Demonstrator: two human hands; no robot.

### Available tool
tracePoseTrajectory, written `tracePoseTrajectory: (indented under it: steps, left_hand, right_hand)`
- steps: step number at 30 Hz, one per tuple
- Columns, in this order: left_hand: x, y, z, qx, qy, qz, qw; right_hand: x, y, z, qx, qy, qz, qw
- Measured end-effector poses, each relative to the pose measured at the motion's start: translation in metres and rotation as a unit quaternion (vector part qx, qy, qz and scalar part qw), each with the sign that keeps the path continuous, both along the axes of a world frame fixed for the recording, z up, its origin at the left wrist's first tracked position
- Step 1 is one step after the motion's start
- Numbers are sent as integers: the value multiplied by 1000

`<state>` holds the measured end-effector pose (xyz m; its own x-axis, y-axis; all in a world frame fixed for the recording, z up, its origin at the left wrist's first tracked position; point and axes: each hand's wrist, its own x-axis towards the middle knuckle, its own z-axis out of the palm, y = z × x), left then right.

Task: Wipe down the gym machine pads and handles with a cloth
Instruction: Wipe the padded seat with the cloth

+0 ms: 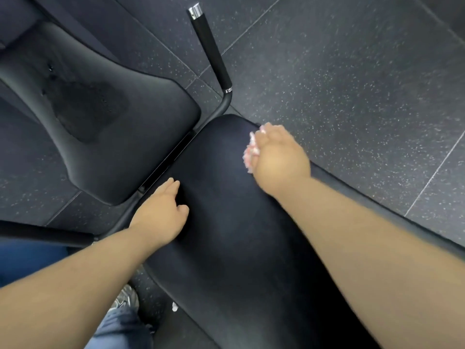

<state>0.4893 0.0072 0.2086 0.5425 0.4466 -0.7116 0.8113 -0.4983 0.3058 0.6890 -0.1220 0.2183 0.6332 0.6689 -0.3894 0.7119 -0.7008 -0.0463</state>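
A long black back pad (226,222) runs from the centre of the view toward the lower right. My right hand (279,157) grips a bunched white and pink cloth (250,153) and presses it on the pad's far end; the hand is blurred. On the pad's left edge rests my left hand (163,210), fingers straight. Beyond a narrow gap lies the black seat pad (141,127), with a darker wet patch (85,109) on it. A black handle (211,49) with a chrome end cap sticks up behind the pads.
Dark speckled rubber floor tiles (352,84) surround the machine. A second black bar (45,234) juts in at the left. My jeans leg and grey shoe (125,301) stand at the lower left, with a small white scrap (175,307) on the floor beside them.
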Motion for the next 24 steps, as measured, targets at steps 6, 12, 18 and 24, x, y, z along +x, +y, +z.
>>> tracePoseTrajectory:
  steps: [6,12,18,24]
  left_hand:
    - [-26,2,9,-23,-44,52,997]
    - [-59,18,8,-2,-48,74,996]
    - [-79,51,-14,-49,-67,253,964]
    - [-116,75,-25,-82,-41,446,890]
  right_hand:
    - [-110,-57,47,86,105,164,977]
    - [-37,-26,31,-28,-53,-11,998]
    - [-153,106,-26,-114,1,225,968]
    - [-200,69,-13,52,155,205,965]
